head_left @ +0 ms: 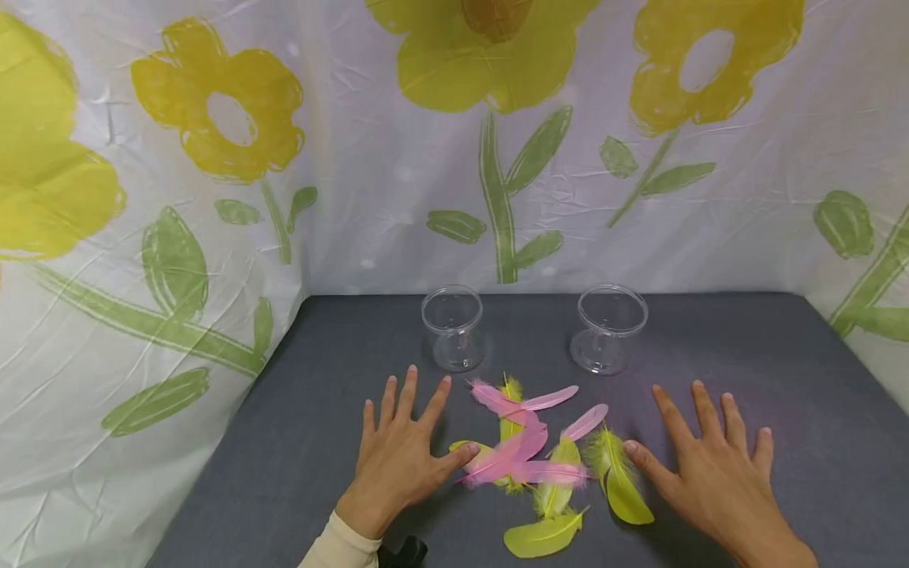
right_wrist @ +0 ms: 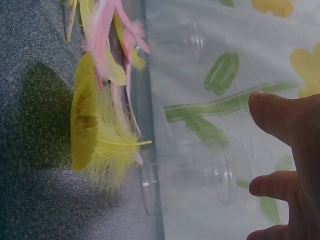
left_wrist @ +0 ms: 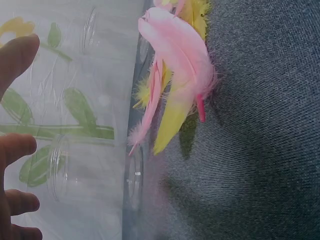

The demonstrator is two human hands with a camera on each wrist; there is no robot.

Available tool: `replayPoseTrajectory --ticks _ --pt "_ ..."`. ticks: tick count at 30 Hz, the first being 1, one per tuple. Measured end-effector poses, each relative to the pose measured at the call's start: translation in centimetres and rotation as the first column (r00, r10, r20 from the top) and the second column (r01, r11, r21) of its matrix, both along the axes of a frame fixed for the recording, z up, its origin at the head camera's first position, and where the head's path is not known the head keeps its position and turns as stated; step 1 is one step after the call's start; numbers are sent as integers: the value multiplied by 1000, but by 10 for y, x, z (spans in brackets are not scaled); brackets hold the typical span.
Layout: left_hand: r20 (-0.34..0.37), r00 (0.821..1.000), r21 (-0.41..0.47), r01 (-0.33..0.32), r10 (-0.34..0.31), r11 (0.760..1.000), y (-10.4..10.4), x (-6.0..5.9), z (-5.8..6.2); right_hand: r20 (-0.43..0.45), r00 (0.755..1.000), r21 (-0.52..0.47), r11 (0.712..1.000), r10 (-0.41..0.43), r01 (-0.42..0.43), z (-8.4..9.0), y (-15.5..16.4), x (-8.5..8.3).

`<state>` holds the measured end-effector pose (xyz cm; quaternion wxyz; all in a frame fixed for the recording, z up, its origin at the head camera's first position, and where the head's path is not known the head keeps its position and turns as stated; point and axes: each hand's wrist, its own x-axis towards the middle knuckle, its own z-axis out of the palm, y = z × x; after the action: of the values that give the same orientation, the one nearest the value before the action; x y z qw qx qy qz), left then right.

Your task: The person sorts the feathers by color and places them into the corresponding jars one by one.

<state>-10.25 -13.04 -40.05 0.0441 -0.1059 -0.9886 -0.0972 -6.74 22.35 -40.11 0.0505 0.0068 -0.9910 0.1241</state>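
Pink feathers (head_left: 521, 442) and yellow feathers (head_left: 543, 536) lie in a loose heap on the dark grey table between the two hands. To the left of the heap, my left hand (head_left: 405, 454) has its fingers spread and holds nothing; its thumb is at the heap's left edge, and whether it touches a feather I cannot tell. On the other side my right hand (head_left: 717, 465) is also spread and holds nothing. Its thumb is beside a fluffy yellow feather (head_left: 621, 481). That same feather (right_wrist: 85, 120) shows large in the right wrist view.
Behind the feathers stand two clear footed cups, a left cup (head_left: 454, 327) and a right cup (head_left: 611, 327). A white cloth (head_left: 369, 197) printed with yellow flowers hangs along the table's back and sides. Something small and black (head_left: 410, 551) is by the left sleeve.
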Motion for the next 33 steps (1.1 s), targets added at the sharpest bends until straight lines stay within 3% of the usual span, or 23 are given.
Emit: replayPoseTrajectory --ticks 14,25,29,33 --pt "-43 999 60 10 -7 998 1 -5 8 -38 999 -16 1000 5 -6 3 2 0" --pt "-101 995 175 14 4 985 0 -22 19 -98 995 -23 1000 13 -16 5 3 1" --pt "-124 991 296 -1 40 955 0 -32 20 -106 994 -24 1000 14 -17 7 2 1" --pt "-94 990 461 -52 107 886 -1 -42 18 -105 994 -24 1000 14 -16 7 2 1"
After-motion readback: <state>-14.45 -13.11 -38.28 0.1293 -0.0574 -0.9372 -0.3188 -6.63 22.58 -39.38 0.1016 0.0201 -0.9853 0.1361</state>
